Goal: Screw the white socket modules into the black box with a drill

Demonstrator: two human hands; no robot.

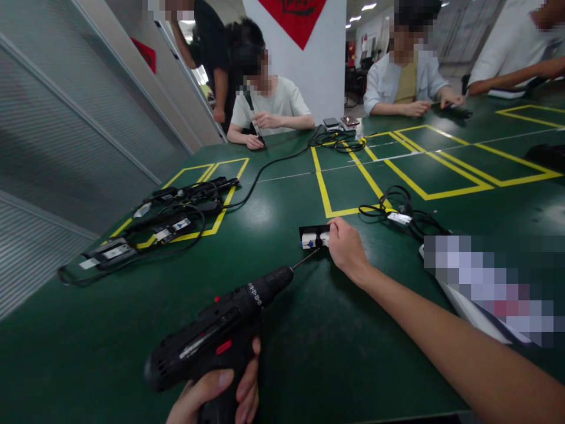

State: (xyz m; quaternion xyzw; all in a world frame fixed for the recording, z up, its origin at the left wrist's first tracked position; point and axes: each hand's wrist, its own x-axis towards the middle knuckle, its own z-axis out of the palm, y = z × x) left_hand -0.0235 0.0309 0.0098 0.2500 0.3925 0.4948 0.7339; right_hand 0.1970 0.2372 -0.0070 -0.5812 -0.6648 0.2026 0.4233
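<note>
Left hand (216, 393) grips drill (220, 327); right hand (346, 247) holds black box (311, 229) containing white inserts (308, 240)

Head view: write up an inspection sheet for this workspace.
Surface: green table marked with yellow tape boxes.
Job's things: black drill, its bit tipped at the near edge of a small black part with white inserts.
Clutter: labelled black adapters at left; small devices at the far edge.
Grippers: left hand grips the drill's handle; right hand pinches the part's right end.
Cables: coiled bundle right of the part; long black lead running from the adapters.
Surroundings: people along the far side; grey wall panels at left; white pillar.
</note>
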